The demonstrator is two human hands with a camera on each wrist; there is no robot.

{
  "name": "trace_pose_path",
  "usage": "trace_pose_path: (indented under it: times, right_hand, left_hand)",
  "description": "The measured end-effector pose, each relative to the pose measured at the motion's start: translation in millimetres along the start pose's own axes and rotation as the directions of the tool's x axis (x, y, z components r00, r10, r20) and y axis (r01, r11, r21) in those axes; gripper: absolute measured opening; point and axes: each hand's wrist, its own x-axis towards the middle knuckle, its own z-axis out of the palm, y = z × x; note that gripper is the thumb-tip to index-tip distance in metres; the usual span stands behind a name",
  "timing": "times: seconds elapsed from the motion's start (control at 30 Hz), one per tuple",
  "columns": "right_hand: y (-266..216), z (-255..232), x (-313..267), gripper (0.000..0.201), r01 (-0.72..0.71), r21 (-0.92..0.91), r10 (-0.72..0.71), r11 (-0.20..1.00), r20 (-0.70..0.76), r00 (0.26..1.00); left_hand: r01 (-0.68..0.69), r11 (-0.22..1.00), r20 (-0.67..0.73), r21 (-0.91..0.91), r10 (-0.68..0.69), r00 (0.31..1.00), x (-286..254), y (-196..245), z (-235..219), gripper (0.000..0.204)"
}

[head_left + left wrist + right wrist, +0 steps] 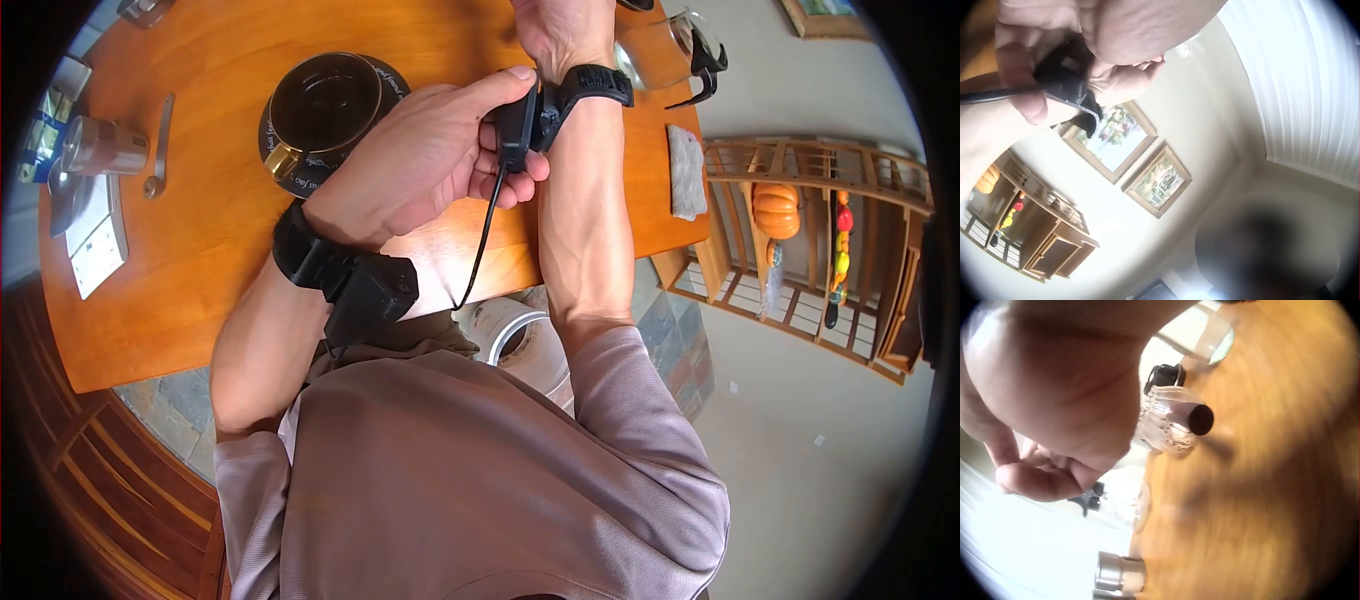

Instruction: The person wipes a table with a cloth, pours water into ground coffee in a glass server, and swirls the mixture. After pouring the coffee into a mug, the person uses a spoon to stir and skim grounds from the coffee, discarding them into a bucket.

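My left hand reaches across in front of me and pinches a small black wrist-worn camera between thumb and fingers. That camera sits on a black strap around my right wrist, and a thin black cable hangs from it. My right hand is partly cut off at the top of the head view. In the right wrist view its fingers curl loosely with nothing in them. Left of the hands, a dark cup with a gold handle stands on a black saucer with white lettering.
A glass carafe with a black handle stands at the table's right side, near a grey cloth. On the left are a spoon, a clear container and a white sheet. A white bin-like vessel is below the edge.
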Motion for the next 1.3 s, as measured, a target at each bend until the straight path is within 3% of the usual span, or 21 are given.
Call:
trace_pose_path:
  times: [0.2, 0.27, 0.3, 0.37, 0.4, 0.47, 0.5, 0.67, 0.73, 0.83, 0.87, 0.93, 1.0, 1.07, 1.1, 1.13, 1.2, 1.23, 1.3]
  right_hand:
    - [3.3, 1.2, 4.7, 0.010, 0.065, -0.108, -0.066, 0.992, -0.006, 0.998]
    - [3.7, 0.2, 4.9, 0.009, 0.107, -0.106, -0.109, 0.989, -0.014, 0.994]
    - [3.6, 0.1, 5.5, 0.009, 0.149, -0.104, -0.152, 0.983, -0.019, 0.988]
    - [-3.2, 4.6, -0.3, 0.010, 0.201, -0.109, -0.204, 0.974, -0.020, 0.979]
    - [-8.3, 7.2, -4.3, 0.010, 0.255, -0.117, -0.259, 0.960, -0.021, 0.966]
    - [-17.8, 14.1, -12.3, 0.011, 0.312, -0.120, -0.316, 0.943, -0.014, 0.949]
    - [-22.2, 17.4, -16.8, 0.011, 0.365, -0.122, -0.368, 0.923, -0.004, 0.930]
    - [-37.6, 22.6, -29.6, 0.016, 0.481, -0.060, -0.481, 0.875, -0.001, 0.876]
    - [-39.0, 21.6, -27.2, 0.019, 0.615, -0.069, -0.614, 0.785, 0.043, 0.788]
    - [-48.5, 28.0, -38.4, 0.030, 0.665, -0.121, -0.670, 0.737, -0.008, 0.742]
    - [-55.0, 35.1, -47.0, 0.030, 0.672, -0.118, -0.677, 0.731, -0.010, 0.736]
    - [-69.4, 50.2, -66.1, 0.043, 0.549, -0.092, -0.555, 0.831, -0.205, 0.806]
    - [-69.0, 46.1, -65.7, 0.055, 0.548, -0.090, -0.552, 0.831, -0.248, 0.796]
    - [-55.2, 33.2, -57.5, 0.062, 0.644, -0.042, -0.633, 0.764, -0.243, 0.735]
    - [-51.0, 33.0, -58.0, 0.067, 0.781, -0.094, -0.782, 0.618, -0.181, 0.597]
    - [-52.7, 33.9, -60.5, 0.067, 0.783, -0.096, -0.784, 0.615, -0.185, 0.593]
    - [-56.8, 36.1, -64.5, 0.068, 0.783, -0.049, -0.779, 0.620, -0.162, 0.606]
    - [-54.4, 31.5, -63.8, 0.070, 0.797, -0.115, -0.806, 0.593, -0.074, 0.588]
    - [-54.0, 27.1, -63.7, 0.071, 0.802, -0.085, -0.806, 0.591, -0.106, 0.582]
  left_hand:
    - [-0.004, 1.000, 0.053, -0.022, 0.005, 0.999, -0.6, 0.0, -2.0, 0.041]
    - [-0.108, 0.988, -0.023, 0.107, 0.111, 0.994, -2.9, -2.4, 0.6, 0.039]
    - [-0.108, 0.988, -0.023, 0.107, 0.111, 0.994, -2.8, -4.7, 1.1, 0.039]
    - [-0.274, 0.891, 0.025, 0.363, 0.284, 0.958, -1.4, -13.7, 0.8, 0.029]
    - [-0.273, 0.890, 0.027, 0.366, 0.283, 0.959, -1.2, -18.0, 2.0, 0.029]
    - [-0.410, 0.759, 0.017, 0.506, 0.467, 0.884, -1.3, -27.7, 5.4, 0.027]
    - [-0.437, 0.758, -0.058, 0.485, 0.526, 0.848, 0.1, -33.6, 7.2, 0.022]
    - [-0.495, 0.792, -0.061, 0.356, 0.549, 0.834, -8.6, -34.0, 18.2, 0.024]
    - [-0.511, 0.794, -0.058, 0.329, 0.557, 0.828, -10.8, -33.4, 21.8, 0.026]
    - [-0.591, 0.728, -0.017, 0.347, 0.635, 0.772, -14.1, -34.5, 24.3, 0.037]
    - [-0.595, 0.722, -0.009, 0.352, 0.638, 0.770, -15.2, -35.9, 25.6, 0.037]
    - [-0.640, 0.704, 0.005, 0.309, 0.672, 0.741, -16.4, -38.9, 28.5, 0.035]
    - [-0.664, 0.654, 0.032, 0.361, 0.703, 0.710, -19.2, -37.7, 27.1, 0.034]
    - [-0.613, 0.591, 0.123, 0.524, 0.660, 0.741, -27.1, -33.0, 24.7, 0.046]
    - [-0.616, 0.573, 0.133, 0.541, 0.665, 0.735, -26.9, -33.0, 23.4, 0.045]
    - [-0.616, 0.572, 0.138, 0.542, 0.663, 0.736, -25.6, -33.9, 22.7, 0.045]
    - [-0.659, 0.413, 0.146, 0.628, 0.770, 0.622, -22.0, -36.7, 20.4, 0.038]
    - [-0.660, 0.411, 0.151, 0.629, 0.768, 0.623, -19.5, -40.2, 19.6, 0.038]
    - [-0.668, 0.457, 0.113, 0.588, 0.771, 0.627, -16.3, -48.1, 19.3, 0.042]
